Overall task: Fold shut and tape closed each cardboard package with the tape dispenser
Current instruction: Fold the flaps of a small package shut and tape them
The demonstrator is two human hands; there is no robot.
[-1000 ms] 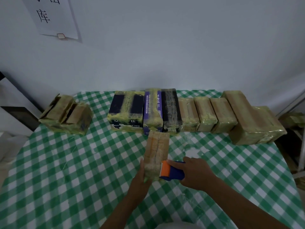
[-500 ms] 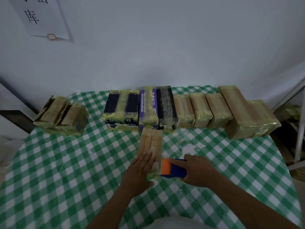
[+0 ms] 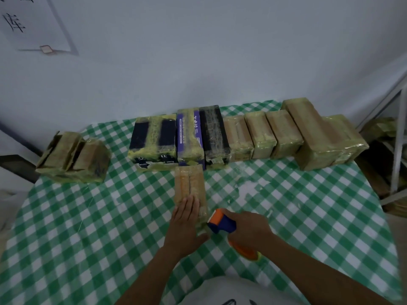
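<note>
A small brown cardboard package (image 3: 189,183) lies lengthwise on the green checked tablecloth (image 3: 110,216), with a seam down its top. My left hand (image 3: 184,225) presses flat on its near end, fingers straight. My right hand (image 3: 248,227) grips the blue and orange tape dispenser (image 3: 221,223), whose orange front end sits at the package's near right corner. The dispenser's orange handle end (image 3: 244,252) shows below my right hand.
A row of taped packages (image 3: 242,137) runs along the table's back edge, from a dark box (image 3: 154,142) to big brown ones (image 3: 317,137) at the right. Two taped packages (image 3: 72,157) stand apart at the back left. A metal rack (image 3: 396,128) stands right of the table.
My left hand has gone from gripping the package's near end to lying flat on its top. My right hand has kept the dispenser at the near right corner.
</note>
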